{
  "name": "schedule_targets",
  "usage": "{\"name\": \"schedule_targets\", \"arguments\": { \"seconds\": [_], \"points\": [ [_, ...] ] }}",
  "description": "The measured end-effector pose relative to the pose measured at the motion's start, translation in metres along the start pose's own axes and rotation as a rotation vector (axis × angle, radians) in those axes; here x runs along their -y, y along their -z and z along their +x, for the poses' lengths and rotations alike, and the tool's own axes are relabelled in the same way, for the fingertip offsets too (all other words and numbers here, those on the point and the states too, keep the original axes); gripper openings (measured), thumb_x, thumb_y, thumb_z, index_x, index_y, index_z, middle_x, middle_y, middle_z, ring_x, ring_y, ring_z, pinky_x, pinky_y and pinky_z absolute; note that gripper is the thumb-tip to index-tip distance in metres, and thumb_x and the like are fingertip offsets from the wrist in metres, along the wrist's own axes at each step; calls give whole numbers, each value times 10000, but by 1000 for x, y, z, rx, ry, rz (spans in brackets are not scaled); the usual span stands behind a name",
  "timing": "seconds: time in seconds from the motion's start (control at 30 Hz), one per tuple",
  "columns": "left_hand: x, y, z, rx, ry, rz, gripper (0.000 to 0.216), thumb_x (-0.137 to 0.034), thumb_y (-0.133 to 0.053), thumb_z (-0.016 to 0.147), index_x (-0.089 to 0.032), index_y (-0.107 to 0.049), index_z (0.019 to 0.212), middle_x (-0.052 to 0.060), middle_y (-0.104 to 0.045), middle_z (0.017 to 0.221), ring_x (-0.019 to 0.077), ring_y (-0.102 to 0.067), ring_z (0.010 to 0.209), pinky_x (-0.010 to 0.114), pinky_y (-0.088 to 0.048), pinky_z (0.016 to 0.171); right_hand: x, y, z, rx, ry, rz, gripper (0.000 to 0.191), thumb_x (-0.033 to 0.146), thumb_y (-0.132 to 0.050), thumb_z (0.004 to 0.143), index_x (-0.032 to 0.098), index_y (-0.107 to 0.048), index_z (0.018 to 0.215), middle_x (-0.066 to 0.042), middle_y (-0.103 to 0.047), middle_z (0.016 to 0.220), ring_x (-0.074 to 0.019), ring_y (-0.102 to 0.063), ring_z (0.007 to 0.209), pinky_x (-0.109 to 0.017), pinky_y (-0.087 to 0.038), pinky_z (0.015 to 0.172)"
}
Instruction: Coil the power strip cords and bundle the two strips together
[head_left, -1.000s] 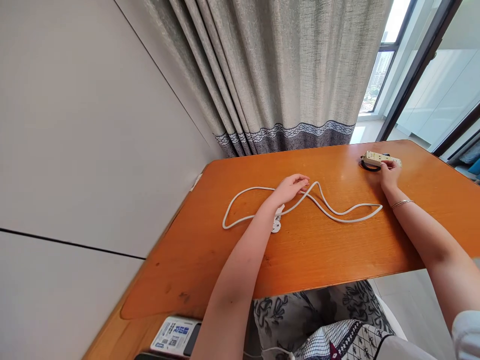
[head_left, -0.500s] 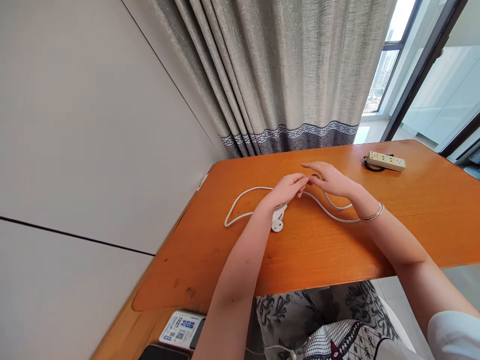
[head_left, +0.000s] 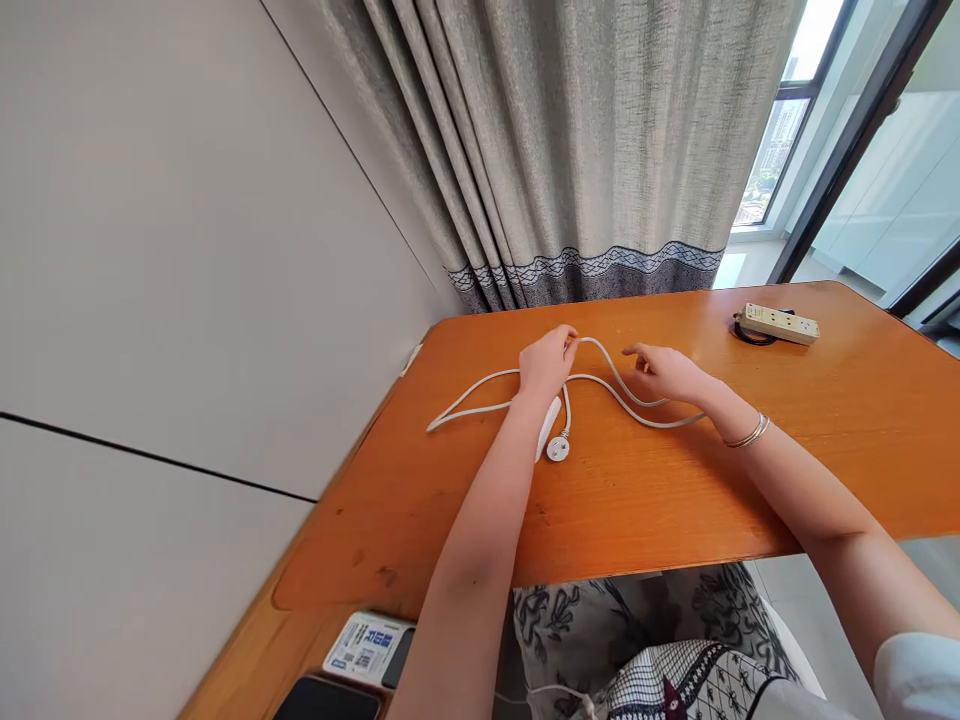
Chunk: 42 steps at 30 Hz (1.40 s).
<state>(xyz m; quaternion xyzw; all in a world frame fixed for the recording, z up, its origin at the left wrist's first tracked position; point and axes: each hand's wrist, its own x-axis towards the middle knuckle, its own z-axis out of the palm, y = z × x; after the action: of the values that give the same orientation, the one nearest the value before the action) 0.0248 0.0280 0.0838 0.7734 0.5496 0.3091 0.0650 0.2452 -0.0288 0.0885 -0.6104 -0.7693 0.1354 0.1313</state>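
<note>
A white power cord (head_left: 600, 380) lies in loose loops across the table in the head view. My left hand (head_left: 549, 362) is closed at the fingertips on a raised stretch of it, above the middle of the loops. Under my left wrist a white elongated body (head_left: 548, 428) shows in part; my forearm hides the rest. Just right of it lies a round white plug (head_left: 558, 448), pins up. My right hand (head_left: 671, 374) hovers over the cord's right side, fingers loosely bent and apart, with nothing visible in them.
A cream power strip (head_left: 780, 323) with a black cord lies at the back right of the orange-brown table (head_left: 652, 510). White packaging (head_left: 367, 645) and a black phone-like slab (head_left: 328, 700) lie at the lower left. A grey curtain (head_left: 600, 150) hangs behind.
My left hand has moved up and left, lifting part of the cord. My right hand has drawn slightly right and down, away from the left, its fingers more bent. The loops have shifted.
</note>
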Motion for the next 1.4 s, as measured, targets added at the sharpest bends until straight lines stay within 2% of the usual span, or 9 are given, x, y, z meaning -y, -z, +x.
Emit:
{"name": "schedule_targets", "arguments": {
  "seconds": [0.27, 0.47, 0.63, 0.8, 0.9, 1.0, 1.1, 1.23, 1.4],
  "points": [
    [37, -4, 7, 4, 191, 115, 161, -285, -521, 970, -223, -647, 1049, 55, -751, 1061, 234, -681, 991, 315, -444, 768, 29, -14, -13, 123, 166, -237, 337, 403, -568, 974, 182, -664, 1209, -107, -709, 1182, -244, -673, 1095, -315, -498, 906],
    [55, -5, 7, 50, 211, 102, 165, -285, -528, 953, -216, -671, 998, 70, -739, 1110, 240, -668, 1014, 324, -464, 806, 30, -43, -9, 139, 56, -346, 405, 319, -564, 957, 100, -611, 1295, -218, -667, 1217, -320, -689, 1079, -384, -531, 866],
    [78, -4, 4, 132, 265, 99, 155, -260, -573, 913, -190, -706, 948, 116, -740, 1061, 285, -670, 1023, 370, -490, 848, 22, -25, -4, 106, 48, -342, 339, 307, -420, 1027, 130, -698, 1108, -186, -709, 1106, -291, -706, 1007, -355, -514, 805],
    [72, 2, 10, 82, 245, 7, 230, -288, -546, 921, -158, -715, 1007, 139, -724, 1166, 262, -667, 1068, 373, -488, 958, 8, 9, -4, -249, 141, -130, 335, 319, -398, 1045, 169, -692, 1102, -122, -679, 1071, -215, -676, 939, -295, -471, 750],
    [48, 8, 13, 133, 166, -462, 452, -481, -395, 987, -161, -715, 987, 134, -741, 1161, 255, -671, 1109, 364, -500, 959, 0, 19, -7, -559, 264, 139, 291, 318, -449, 1024, 176, -702, 1019, -79, -658, 919, -166, -639, 756, -282, -470, 698],
    [21, 19, 8, 412, 121, -977, 637, -718, -385, 918, -156, -681, 862, 128, -756, 862, 254, -725, 921, 358, -538, 827, -4, 22, -9, -789, 310, 318, 285, 339, -462, 1016, 189, -695, 950, -50, -650, 846, -138, -592, 660, -280, -482, 675],
    [0, 35, -2, 530, 64, -1152, 506, -666, -660, 798, -164, -607, 759, 6, -584, 530, 191, -679, 617, 264, -480, 587, -5, 24, -8, -904, 250, 419, 283, 386, -502, 998, 197, -685, 894, -25, -627, 764, -135, -582, 637, -281, -487, 674],
    [-23, 58, -15, 492, -15, -1379, 431, -507, -688, 859, -179, -496, 657, -69, -407, 444, 109, -534, 417, 203, -384, 459, -2, 21, -5, -793, 165, 554, 332, 466, -493, 989, 189, -669, 942, -18, -624, 816, -102, -552, 551, -253, -437, 565],
    [-51, 84, -22, 128, 162, -1675, 409, -351, -452, 1040, -183, -442, 667, -103, -274, 458, 30, -299, 317, 150, -349, 429, 6, 12, -7, -313, 134, 247, 215, 284, -505, 988, 169, -644, 1105, -29, -673, 799, -162, -629, 723, -288, -455, 747]
  ]
}}
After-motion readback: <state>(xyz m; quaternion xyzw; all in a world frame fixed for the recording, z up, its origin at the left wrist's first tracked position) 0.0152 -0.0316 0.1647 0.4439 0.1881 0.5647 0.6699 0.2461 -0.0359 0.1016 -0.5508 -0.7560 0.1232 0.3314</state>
